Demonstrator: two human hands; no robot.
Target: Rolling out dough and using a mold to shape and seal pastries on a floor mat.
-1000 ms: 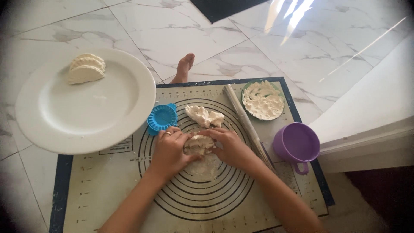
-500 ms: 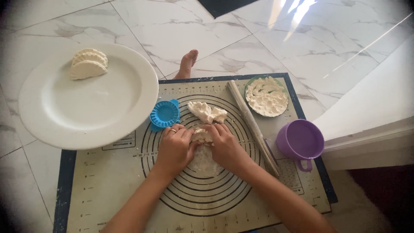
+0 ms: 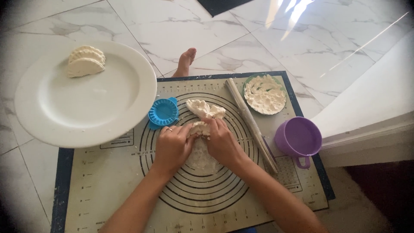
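My left hand (image 3: pixel 171 146) and my right hand (image 3: pixel 222 141) meet at the middle of a beige baking mat (image 3: pixel 108 190) with printed rings. Together they pinch a small lump of white dough (image 3: pixel 199 128) between the fingertips. A flattened patch of dough (image 3: pixel 202 159) lies on the mat just under the hands. Another rough dough piece (image 3: pixel 205 108) sits just beyond them. A blue round dumpling press (image 3: pixel 163 113) lies shut to the left of my left hand.
A large white plate (image 3: pixel 86 108) at the left holds two folded dumplings (image 3: pixel 85 60). A rolling pin (image 3: pixel 251 123) lies along the mat's right side, beside a small bowl of flour (image 3: pixel 265 93) and a purple cup (image 3: pixel 298 139). A bare foot (image 3: pixel 185 61) rests on the marble floor.
Both hands have drawn closer together on the dough lump, gathering it up from the flattened patch. The other things stay where they were.
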